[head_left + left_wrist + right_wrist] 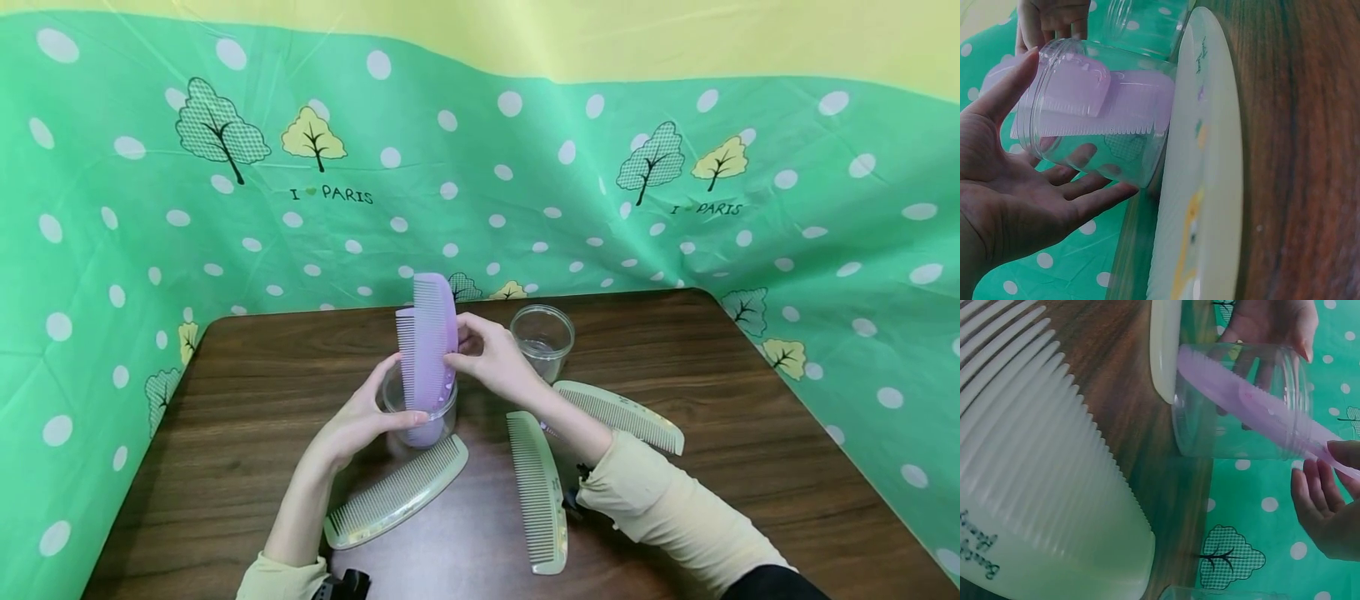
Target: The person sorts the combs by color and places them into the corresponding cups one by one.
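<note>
While the right hand [491,357] pinches the taller purple comb [432,333] by its spine, lower end inside the clear jar [1225,436], the left hand [365,422] grips that jar. The comb looks light, stiff and slick, best held by that spine

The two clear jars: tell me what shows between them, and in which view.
In the head view, the right hand, pinching a purple comb, shows between the near jar and the far jar; tabletop shows below the hand.
</note>
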A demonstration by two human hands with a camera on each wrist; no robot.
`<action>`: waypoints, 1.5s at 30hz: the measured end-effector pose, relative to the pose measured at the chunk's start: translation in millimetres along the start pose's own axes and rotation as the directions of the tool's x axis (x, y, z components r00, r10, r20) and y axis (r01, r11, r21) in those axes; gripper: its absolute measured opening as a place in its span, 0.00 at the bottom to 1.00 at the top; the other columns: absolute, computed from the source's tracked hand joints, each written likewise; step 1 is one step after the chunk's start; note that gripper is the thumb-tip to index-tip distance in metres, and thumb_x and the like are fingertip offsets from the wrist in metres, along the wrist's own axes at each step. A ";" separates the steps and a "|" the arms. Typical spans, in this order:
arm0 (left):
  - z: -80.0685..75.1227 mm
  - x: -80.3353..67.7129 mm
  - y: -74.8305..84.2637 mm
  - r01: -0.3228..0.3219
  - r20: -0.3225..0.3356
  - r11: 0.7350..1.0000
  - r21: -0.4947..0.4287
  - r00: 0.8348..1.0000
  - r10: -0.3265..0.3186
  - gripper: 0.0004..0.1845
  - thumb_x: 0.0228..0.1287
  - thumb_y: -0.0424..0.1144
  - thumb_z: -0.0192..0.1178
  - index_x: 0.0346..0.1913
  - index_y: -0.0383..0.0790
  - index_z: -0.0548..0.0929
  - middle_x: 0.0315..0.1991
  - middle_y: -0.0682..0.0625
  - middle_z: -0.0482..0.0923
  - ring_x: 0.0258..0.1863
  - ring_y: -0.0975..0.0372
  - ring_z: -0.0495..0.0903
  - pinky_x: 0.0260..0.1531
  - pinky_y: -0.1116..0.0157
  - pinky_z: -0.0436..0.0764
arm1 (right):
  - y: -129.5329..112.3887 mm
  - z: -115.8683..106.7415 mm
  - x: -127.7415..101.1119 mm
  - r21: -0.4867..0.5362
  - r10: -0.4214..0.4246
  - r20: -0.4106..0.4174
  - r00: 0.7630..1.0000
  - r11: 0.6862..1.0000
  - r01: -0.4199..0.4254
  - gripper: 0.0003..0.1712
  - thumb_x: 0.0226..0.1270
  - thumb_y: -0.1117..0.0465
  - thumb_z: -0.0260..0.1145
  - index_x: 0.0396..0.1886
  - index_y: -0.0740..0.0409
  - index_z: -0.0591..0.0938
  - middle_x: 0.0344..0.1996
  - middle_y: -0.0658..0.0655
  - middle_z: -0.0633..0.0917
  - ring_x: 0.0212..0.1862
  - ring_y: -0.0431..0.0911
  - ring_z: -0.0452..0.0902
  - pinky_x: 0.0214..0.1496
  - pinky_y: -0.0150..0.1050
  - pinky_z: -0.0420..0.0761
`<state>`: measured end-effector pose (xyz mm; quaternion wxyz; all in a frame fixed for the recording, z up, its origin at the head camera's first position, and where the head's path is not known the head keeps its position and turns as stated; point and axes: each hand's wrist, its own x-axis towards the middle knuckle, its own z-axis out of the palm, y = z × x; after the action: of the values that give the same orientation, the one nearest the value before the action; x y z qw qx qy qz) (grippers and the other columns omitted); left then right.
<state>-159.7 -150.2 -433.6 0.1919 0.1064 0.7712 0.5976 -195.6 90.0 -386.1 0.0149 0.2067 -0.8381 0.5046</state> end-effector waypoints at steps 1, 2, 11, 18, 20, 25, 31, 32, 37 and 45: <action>0.3 0.2 0.1 0.001 0.000 1.000 0.000 1.000 -0.001 0.54 0.58 0.46 0.75 0.81 0.59 0.51 0.83 0.48 0.48 0.83 0.47 0.46 0.77 0.32 0.46 | 1.3 0.5 -0.3 -0.023 0.005 0.000 1.000 1.000 -0.005 0.17 0.61 0.68 0.75 0.49 0.55 0.83 0.39 0.56 0.87 0.42 0.44 0.84 0.51 0.43 0.86; 0.6 0.4 0.3 0.003 0.000 1.000 0.001 1.000 -0.003 0.54 0.58 0.46 0.75 0.81 0.59 0.51 0.83 0.48 0.48 0.83 0.47 0.46 0.77 0.32 0.46 | 2.6 1.2 -0.5 -0.047 0.011 0.002 1.000 0.999 -0.011 0.17 0.61 0.67 0.75 0.49 0.55 0.83 0.39 0.55 0.88 0.42 0.44 0.84 0.51 0.42 0.86; 1.2 1.8 -1.7 -0.008 0.002 1.000 -0.023 1.000 0.008 0.54 0.59 0.44 0.75 0.82 0.56 0.50 0.83 0.47 0.50 0.82 0.47 0.48 0.78 0.34 0.47 | 7.9 8.0 -3.1 -0.136 0.026 0.020 0.999 0.990 -0.023 0.20 0.60 0.67 0.77 0.52 0.54 0.82 0.39 0.55 0.87 0.41 0.43 0.85 0.47 0.36 0.85; 1.6 2.6 -3.0 -0.025 -0.001 0.999 -0.038 1.000 0.025 0.54 0.58 0.42 0.75 0.81 0.56 0.52 0.81 0.47 0.54 0.80 0.48 0.53 0.78 0.36 0.49 | 9.8 5.3 -5.9 -0.154 0.022 0.016 1.000 0.988 -0.019 0.18 0.65 0.65 0.74 0.54 0.57 0.82 0.38 0.54 0.87 0.40 0.43 0.85 0.48 0.38 0.84; 1.6 2.7 -3.1 -0.026 -0.001 0.999 -0.038 1.000 0.026 0.53 0.58 0.42 0.75 0.81 0.56 0.52 0.81 0.47 0.55 0.80 0.48 0.53 0.78 0.37 0.49 | 9.6 3.6 -7.1 -0.154 0.027 0.012 1.000 0.988 -0.025 0.18 0.66 0.64 0.73 0.55 0.56 0.81 0.38 0.52 0.87 0.41 0.43 0.85 0.48 0.38 0.84; 1.4 3.0 -2.8 -0.024 0.001 0.999 -0.034 1.000 0.024 0.53 0.58 0.43 0.75 0.81 0.57 0.53 0.81 0.48 0.55 0.80 0.49 0.53 0.78 0.37 0.48 | 6.5 -2.2 -11.2 -0.151 0.031 0.007 0.999 0.988 -0.030 0.19 0.68 0.63 0.71 0.57 0.54 0.81 0.38 0.51 0.87 0.41 0.43 0.84 0.47 0.39 0.83; 2.4 3.3 -2.3 -0.020 0.005 0.999 -0.032 1.000 0.020 0.53 0.58 0.43 0.75 0.81 0.56 0.52 0.81 0.48 0.55 0.80 0.49 0.54 0.78 0.38 0.49 | 7.0 -12.7 -17.5 -0.163 -0.004 0.005 1.000 0.987 0.005 0.18 0.68 0.64 0.70 0.56 0.49 0.80 0.38 0.50 0.86 0.41 0.41 0.85 0.49 0.40 0.85; 2.7 3.3 -1.8 -0.021 0.007 0.999 -0.031 1.000 0.021 0.54 0.58 0.43 0.75 0.81 0.56 0.52 0.81 0.47 0.55 0.80 0.49 0.54 0.78 0.37 0.50 | 7.2 -15.0 -18.7 -0.169 -0.014 0.008 1.000 0.986 0.015 0.18 0.68 0.65 0.70 0.56 0.48 0.80 0.38 0.50 0.86 0.41 0.41 0.85 0.50 0.41 0.85; 2.7 2.2 -1.4 -0.009 0.003 1.000 -0.030 1.000 0.009 0.54 0.58 0.43 0.75 0.82 0.57 0.51 0.81 0.47 0.55 0.81 0.47 0.52 0.78 0.36 0.48 | 5.7 -28.0 -25.1 -0.199 -0.040 0.051 0.998 0.979 0.050 0.20 0.69 0.65 0.70 0.58 0.48 0.79 0.41 0.53 0.87 0.43 0.42 0.85 0.51 0.46 0.86; 0.5 1.2 -2.2 -0.010 -0.002 1.000 -0.029 1.000 0.010 0.55 0.57 0.43 0.76 0.81 0.56 0.52 0.82 0.48 0.53 0.82 0.48 0.49 0.78 0.36 0.47 | 3.6 -49.4 -34.2 -0.227 -0.048 0.075 0.996 0.972 0.064 0.21 0.69 0.66 0.69 0.60 0.51 0.79 0.43 0.57 0.86 0.43 0.43 0.85 0.48 0.47 0.86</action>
<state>-160.5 -149.9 -436.0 0.1899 0.1069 0.7620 0.6098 -174.7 144.9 -372.9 0.0239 0.2446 -0.8846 0.3964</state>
